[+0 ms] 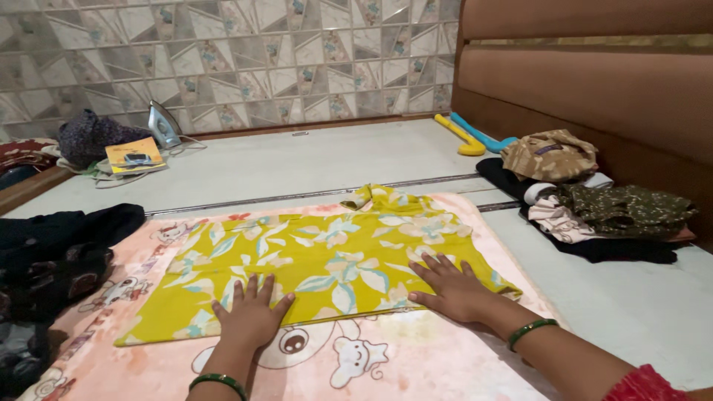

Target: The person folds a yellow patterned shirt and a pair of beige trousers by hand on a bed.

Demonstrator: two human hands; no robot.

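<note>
At the far left of the frame a heap of dark clothes [52, 256] lies on the edge of a pink blanket [416, 364] printed with cartoon animals. In the upper left, against the patterned tile wall, an iron [163, 125] stands upright beside a yellow booklet [134, 156] and a dark bundle of cloth [93, 135].

The left forearm comes up from the bottom edge, left of centre, nearly vertical, with a green bangle [217, 382] at the wrist. The left hand [251, 312] lies palm down, fingers spread wide and pointing toward the top of the frame, pressed flat on the lower edge of the yellow floral garment [319, 256]. It grips nothing.

The garment is spread flat across the middle of the blanket, in the centre of the frame, with a bunched part at its upper edge.

The right forearm enters from the lower right corner, slanting up and to the left, a red sleeve [645, 385] at the corner and a second green bangle [532, 331] at the wrist. The right hand [449, 286] is also open and flat, fingers splayed, resting on the garment's lower right part, well apart from the left hand.

On the right, a pile of folded clothes [594, 204] sits near the brown headboard [594, 82], with yellow and blue plastic sticks [471, 137] just above it.
</note>
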